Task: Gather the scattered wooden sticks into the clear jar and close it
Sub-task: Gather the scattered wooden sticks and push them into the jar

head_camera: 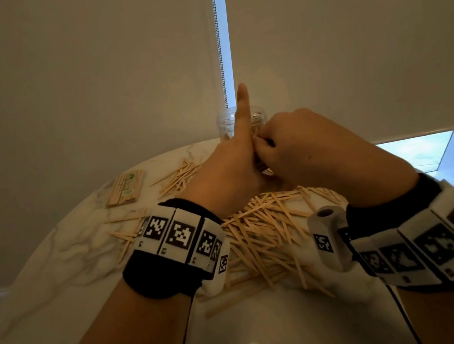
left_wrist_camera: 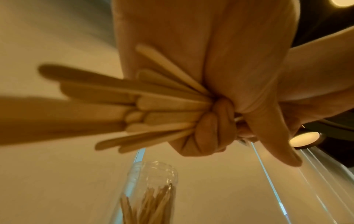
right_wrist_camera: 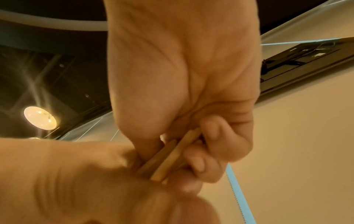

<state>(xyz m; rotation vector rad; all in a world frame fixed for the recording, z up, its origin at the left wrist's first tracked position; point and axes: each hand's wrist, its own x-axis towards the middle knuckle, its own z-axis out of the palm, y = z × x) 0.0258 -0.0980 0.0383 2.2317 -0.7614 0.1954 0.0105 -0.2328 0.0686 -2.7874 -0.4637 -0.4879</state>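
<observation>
A bundle of wooden sticks (left_wrist_camera: 162, 104) fans out from my left hand (left_wrist_camera: 208, 128), whose fingers curl round it while one finger (head_camera: 242, 100) points straight up. My right hand (head_camera: 296, 142) meets the left one and pinches the other end of several sticks (right_wrist_camera: 172, 157) between thumb and curled fingers. Both hands hover above the table, just in front of the clear jar (head_camera: 225, 124). The jar (left_wrist_camera: 153, 181) stands upright and open, with several sticks inside. No lid is in view. A big loose pile of sticks (head_camera: 273, 224) lies under my wrists.
On the round marble table (head_camera: 57, 275), more loose sticks (head_camera: 178, 177) lie at the back left beside a wrapped packet of sticks (head_camera: 126, 187). Roller blinds and a bead chain (head_camera: 217, 38) hang behind the table; a window (head_camera: 442, 154) is at the right.
</observation>
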